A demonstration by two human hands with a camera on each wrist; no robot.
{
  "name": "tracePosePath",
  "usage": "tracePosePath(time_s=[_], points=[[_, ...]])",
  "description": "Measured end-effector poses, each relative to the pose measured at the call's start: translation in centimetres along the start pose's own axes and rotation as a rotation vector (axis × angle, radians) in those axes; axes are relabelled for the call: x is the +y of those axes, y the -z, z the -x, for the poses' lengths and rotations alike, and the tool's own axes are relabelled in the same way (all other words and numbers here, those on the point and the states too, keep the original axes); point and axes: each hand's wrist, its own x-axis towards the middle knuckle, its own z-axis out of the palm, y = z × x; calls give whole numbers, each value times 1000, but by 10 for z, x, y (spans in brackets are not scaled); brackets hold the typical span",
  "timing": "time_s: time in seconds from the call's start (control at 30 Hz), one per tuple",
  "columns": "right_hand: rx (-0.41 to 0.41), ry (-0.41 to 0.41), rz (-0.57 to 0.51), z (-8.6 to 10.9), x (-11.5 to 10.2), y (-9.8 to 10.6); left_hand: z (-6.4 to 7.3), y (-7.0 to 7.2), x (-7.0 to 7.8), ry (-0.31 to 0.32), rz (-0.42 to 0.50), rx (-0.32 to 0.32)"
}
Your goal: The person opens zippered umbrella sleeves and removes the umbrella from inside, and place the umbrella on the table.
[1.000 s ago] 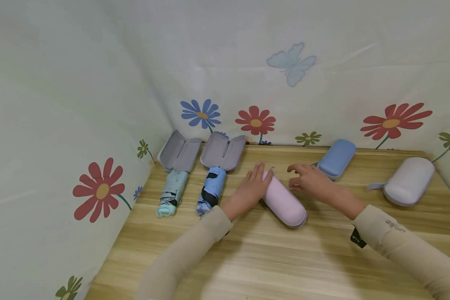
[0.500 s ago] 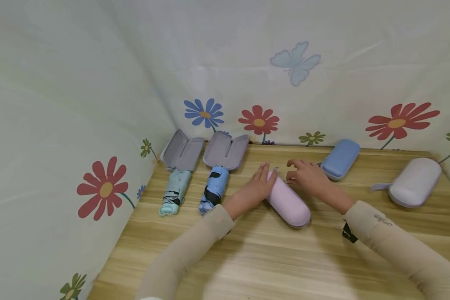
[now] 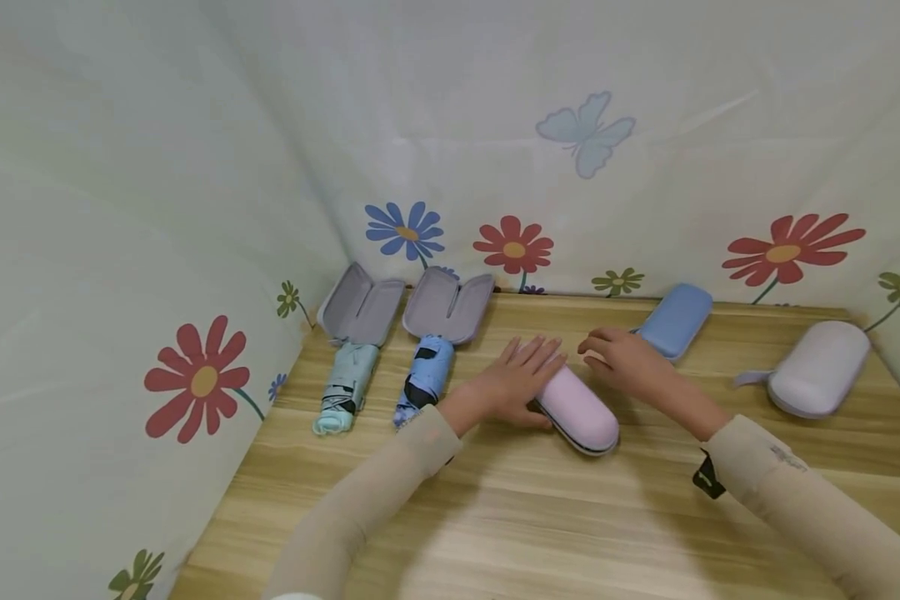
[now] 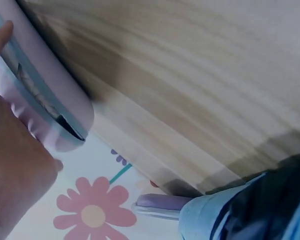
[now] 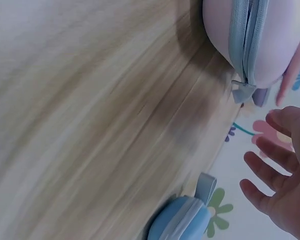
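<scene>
A pink hard zip case (image 3: 579,410) lies slantwise on the wooden table. My left hand (image 3: 516,382) rests across its far end, fingers straight over the top and thumb against the near side. In the left wrist view, that thumb touches the grey zipper seam (image 4: 40,97), which is parted with something pale inside. My right hand (image 3: 630,363) hovers to the right of the case, loosely bent fingers holding nothing. The right wrist view shows a grey zipper tab (image 5: 244,91) at the case's end, close to the right fingertips.
Behind my right hand lies a blue zip case (image 3: 677,321). A whitish case (image 3: 820,367) sits farther right. At the left, a mint folded umbrella (image 3: 347,387) and a blue folded umbrella (image 3: 426,375) lie before two opened grey-lined cases (image 3: 381,312). A flower-printed sheet (image 3: 450,125) hangs behind.
My left hand has shifted farther over the pink case, and its thumb has moved from the top to the near side. A gap now shows along that seam. My right hand stays nearly in place.
</scene>
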Motion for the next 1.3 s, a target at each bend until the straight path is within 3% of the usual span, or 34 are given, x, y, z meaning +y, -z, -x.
tracePosePath(time_s=[0.1,0.23,0.37,0.57,0.77,0.9,1.03,1.17,1.3], points=[[36,2,-6,7,2,3,-2,5,-3,-37,-29,-12],[50,-31,3,17,2,8,-5,14,-4,-33,-88,-25],[34,-101,-11,23,1,12,-5,14,0,43,-75,-8],[53,-159,-11,25,2,19,-5,6,3,152,31,28],[76,-148,20,29,6,18,-1,5,-3,96,87,-43],[24,-197,27,29,6,18,1,5,-5,81,67,-31],[-37,-230,31,26,1,20,-1,1,0,181,37,37],[-58,-255,19,26,-2,19,-4,-4,14,348,9,111],[-60,-277,8,26,-3,18,-11,-3,30,516,74,155]])
